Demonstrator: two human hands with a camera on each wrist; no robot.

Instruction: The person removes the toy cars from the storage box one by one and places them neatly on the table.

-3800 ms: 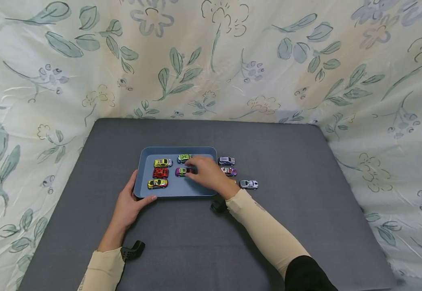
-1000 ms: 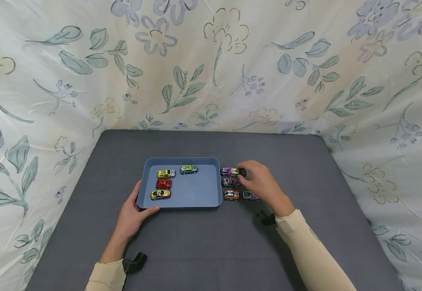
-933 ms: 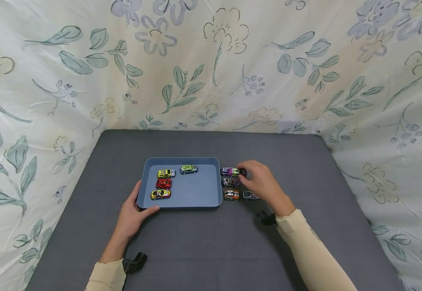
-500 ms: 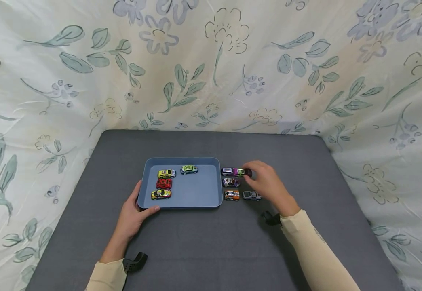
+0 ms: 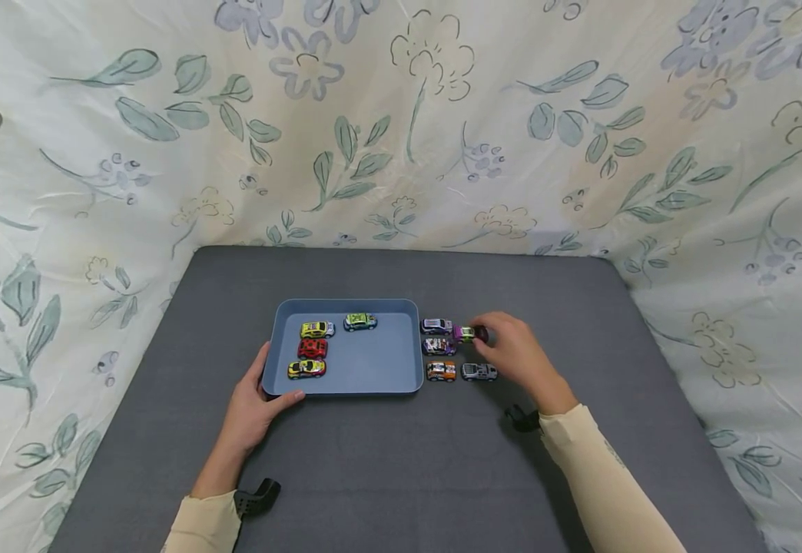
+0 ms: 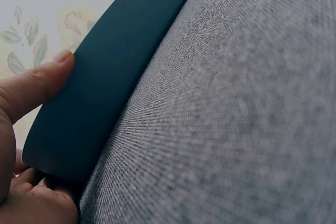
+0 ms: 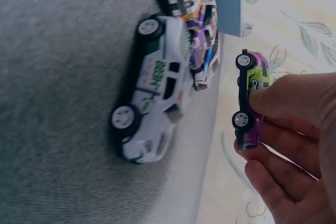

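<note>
My left hand [image 5: 247, 407] holds the blue tray [image 5: 352, 386] at its near left corner, thumb on the near side. In the left wrist view, the fingertips go under the tray's edge [image 6: 100, 77]. Right of the tray, my right hand [image 5: 515, 349] pinches a purple and green toy car [image 5: 465, 333] between thumb and fingers. The right wrist view shows this purple and green toy car [image 7: 256, 80] held above the cloth. Nearest to it are a silver toy car [image 5: 436, 326], a purple and white toy car [image 5: 439, 346] and a grey-white toy car [image 5: 479, 372].
Inside the tray lie two yellow toy cars [image 5: 317, 329], a red toy car [image 5: 313, 349] and a green toy car [image 5: 360, 322]. An orange toy car [image 5: 441, 371] sits just right of the tray. Grey cloth [image 5: 373, 476] covers the table; a floral curtain [image 5: 401, 115] hangs behind.
The purple and green car, in the tray at first, is now to its right in my right hand. Lately that hand has shifted slightly right and nearer. My left hand stays on the tray.
</note>
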